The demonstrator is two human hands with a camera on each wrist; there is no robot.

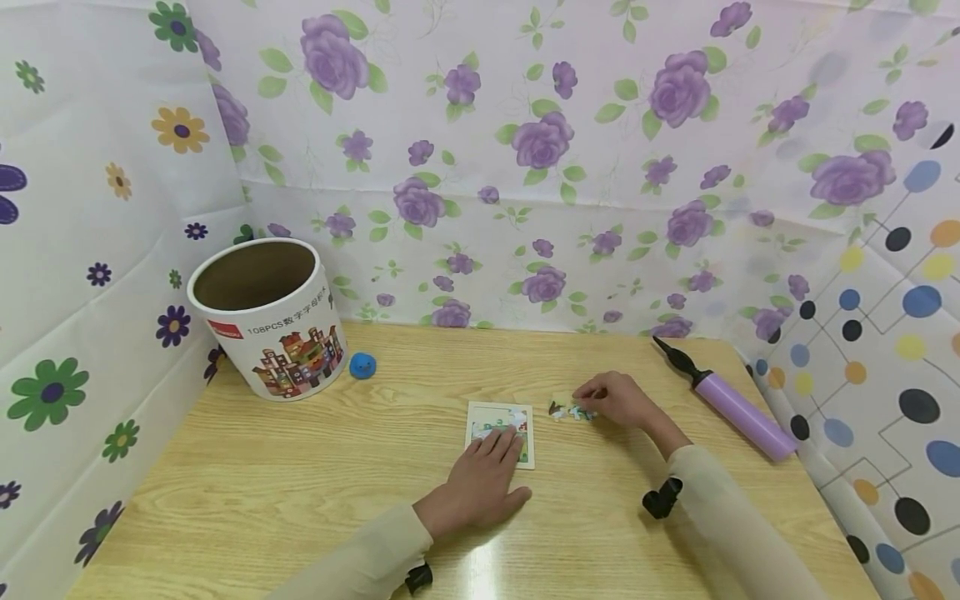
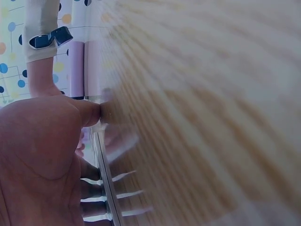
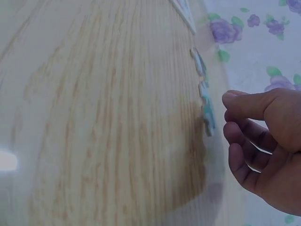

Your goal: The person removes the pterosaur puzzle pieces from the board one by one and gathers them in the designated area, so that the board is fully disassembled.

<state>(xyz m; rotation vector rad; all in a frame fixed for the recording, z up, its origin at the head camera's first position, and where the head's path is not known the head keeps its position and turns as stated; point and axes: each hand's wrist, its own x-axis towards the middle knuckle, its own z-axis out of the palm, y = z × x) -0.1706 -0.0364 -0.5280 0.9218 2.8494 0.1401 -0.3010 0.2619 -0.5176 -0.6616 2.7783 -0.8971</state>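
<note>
A small square jigsaw puzzle (image 1: 527,457) in a pale frame lies on the table. My left hand (image 1: 486,479) rests on its lower part, fingers extended over the picture and thumb out to the side. The left wrist view shows the palm (image 2: 40,150) beside the board's thin edge (image 2: 107,176). To the right of the board lie a few loose jigsaw pieces (image 1: 577,412). My right hand (image 1: 618,400) is just over them with fingers loosely bent. In the right wrist view, thumb and forefinger are close together near the pieces (image 3: 207,110), and I see nothing between them.
A large white printed bucket (image 1: 288,333) stands at the back left, beside a small blue toy (image 1: 363,365). A purple hand pump (image 1: 742,412) with a black nozzle lies along the right side. Patterned cloths (image 1: 480,167) hang behind the table (image 1: 300,492) and at both sides.
</note>
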